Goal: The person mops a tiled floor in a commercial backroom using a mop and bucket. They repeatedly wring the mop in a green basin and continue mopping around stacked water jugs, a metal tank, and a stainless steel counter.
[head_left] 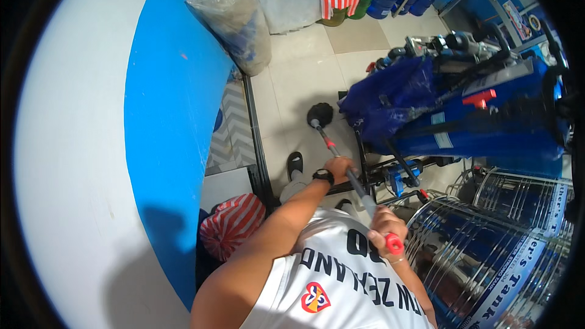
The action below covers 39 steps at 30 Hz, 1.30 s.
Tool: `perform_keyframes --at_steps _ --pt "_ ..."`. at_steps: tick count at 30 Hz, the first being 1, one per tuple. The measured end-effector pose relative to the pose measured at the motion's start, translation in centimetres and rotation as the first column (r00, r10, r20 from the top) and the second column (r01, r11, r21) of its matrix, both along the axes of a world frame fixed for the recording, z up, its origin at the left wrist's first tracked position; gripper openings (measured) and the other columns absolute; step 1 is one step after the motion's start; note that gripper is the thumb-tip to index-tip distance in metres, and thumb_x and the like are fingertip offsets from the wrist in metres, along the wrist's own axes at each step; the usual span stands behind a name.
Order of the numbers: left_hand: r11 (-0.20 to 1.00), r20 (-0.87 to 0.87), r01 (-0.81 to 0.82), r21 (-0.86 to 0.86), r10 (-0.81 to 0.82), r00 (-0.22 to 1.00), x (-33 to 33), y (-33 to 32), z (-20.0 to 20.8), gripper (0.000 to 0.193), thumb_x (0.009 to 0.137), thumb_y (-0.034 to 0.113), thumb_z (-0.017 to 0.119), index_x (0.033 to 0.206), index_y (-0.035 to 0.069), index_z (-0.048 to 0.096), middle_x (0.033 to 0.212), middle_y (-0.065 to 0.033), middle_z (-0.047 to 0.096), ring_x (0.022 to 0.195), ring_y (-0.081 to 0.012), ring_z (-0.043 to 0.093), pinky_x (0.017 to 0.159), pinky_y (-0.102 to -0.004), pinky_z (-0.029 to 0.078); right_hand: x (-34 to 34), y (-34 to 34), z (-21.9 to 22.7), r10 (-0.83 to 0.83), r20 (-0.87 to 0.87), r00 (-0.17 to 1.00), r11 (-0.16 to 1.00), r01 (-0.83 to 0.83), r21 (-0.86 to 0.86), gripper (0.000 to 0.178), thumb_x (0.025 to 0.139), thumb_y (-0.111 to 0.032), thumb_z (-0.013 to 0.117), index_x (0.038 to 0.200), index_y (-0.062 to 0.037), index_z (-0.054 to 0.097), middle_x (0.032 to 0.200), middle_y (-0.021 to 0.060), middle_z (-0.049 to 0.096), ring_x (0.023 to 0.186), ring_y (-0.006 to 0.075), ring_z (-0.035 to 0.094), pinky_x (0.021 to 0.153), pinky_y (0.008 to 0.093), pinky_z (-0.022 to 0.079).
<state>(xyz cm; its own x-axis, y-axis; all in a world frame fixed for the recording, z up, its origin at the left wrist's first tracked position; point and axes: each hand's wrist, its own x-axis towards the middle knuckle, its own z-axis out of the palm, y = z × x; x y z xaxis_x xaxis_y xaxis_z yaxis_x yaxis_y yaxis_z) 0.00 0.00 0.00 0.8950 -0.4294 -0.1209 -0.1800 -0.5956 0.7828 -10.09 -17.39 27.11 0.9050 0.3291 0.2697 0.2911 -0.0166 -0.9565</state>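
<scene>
A mop [359,190] slants across the middle of the view, its grey pole broken by a red collar and tipped with a red end cap. Its round black head rests on the pale tiled floor [292,94]. My left hand [339,167], with a dark watch on the wrist, is closed round the middle of the pole. Nearer my body, my right hand [389,228] grips the pole just below the end cap. A foot in a black slide sandal [295,163] stands left of the pole.
On the right are blue tanks [506,125] with pipes and valves, and shiny steel tanks [451,250] in wire-like banding. A blue-and-white wall [164,116] and a striped bundle [234,225] flank my left. Farther off stand a stuffed plastic sack [237,24] and several water jugs [382,1].
</scene>
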Motion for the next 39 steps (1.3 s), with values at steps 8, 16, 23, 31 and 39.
perform_keyframes --at_steps 8,16,23,31,39 --pt "0.95 -0.003 -0.306 0.068 0.307 0.952 6.5 14.6 0.3 0.033 0.091 0.037 0.069 0.081 0.006 0.064 0.088 -0.0149 0.066 0.091 -0.0381 0.065 0.078 -0.0501 0.051 11.3 12.3 -0.4 0.187 0.007 0.982 0.981 -0.187 0.042 0.029 0.082 0.0 0.071 0.067 -0.0067 0.047 0.066 0.0075 0.055 0.066 0.0283 0.055 0.07 0.0408 0.047" --pt "0.981 0.134 -0.191 -0.046 0.195 0.971 7.3 13.5 -0.6 0.022 0.076 0.018 0.083 0.076 0.012 0.062 0.083 -0.0117 0.064 0.086 -0.0382 0.063 0.077 -0.0498 0.05 10.4 11.2 1.0 -0.08 -0.077 0.994 0.992 0.087 0.088 0.027 0.081 -0.003 0.07 0.066 -0.0074 0.048 0.063 0.0065 0.054 0.06 0.025 0.053 0.068 0.0407 0.046" --pt "0.942 0.039 0.246 -0.227 -0.244 0.969 4.7 4.8 3.6 0.014 0.077 0.022 0.074 0.08 0.01 0.068 0.085 -0.0148 0.069 0.09 -0.0381 0.067 0.08 -0.0493 0.053 4.6 7.2 8.0 -0.437 -0.166 0.884 0.898 0.441 -0.014 0.036 0.086 -0.023 0.072 0.061 -0.0097 0.049 0.056 0.0023 0.051 0.056 0.0191 0.052 0.072 0.0406 0.046" --pt "0.883 -0.145 0.46 -0.089 -0.468 0.871 4.1 4.8 3.4 0.019 0.071 0.017 0.073 0.089 0.012 0.076 0.09 -0.0153 0.074 0.095 -0.036 0.071 0.085 -0.0475 0.056 5.7 8.0 6.4 -0.41 -0.196 0.891 0.898 0.432 0.083 0.042 0.087 -0.027 0.073 0.061 -0.0114 0.044 0.056 0.0003 0.048 0.054 0.0184 0.05 0.066 0.0381 0.044" --pt "0.992 -0.154 0.106 -0.067 -0.115 0.981 3.9 13.1 1.8 0.015 0.085 0.025 0.071 0.087 0.011 0.075 0.09 -0.0146 0.073 0.091 -0.0378 0.07 0.081 -0.0507 0.055 10.7 10.8 3.4 -0.025 -0.198 0.98 0.983 0.06 0.176 0.036 0.085 -0.016 0.072 0.061 -0.01 0.045 0.057 0.0041 0.052 0.053 0.0218 0.051 0.063 0.0403 0.046"
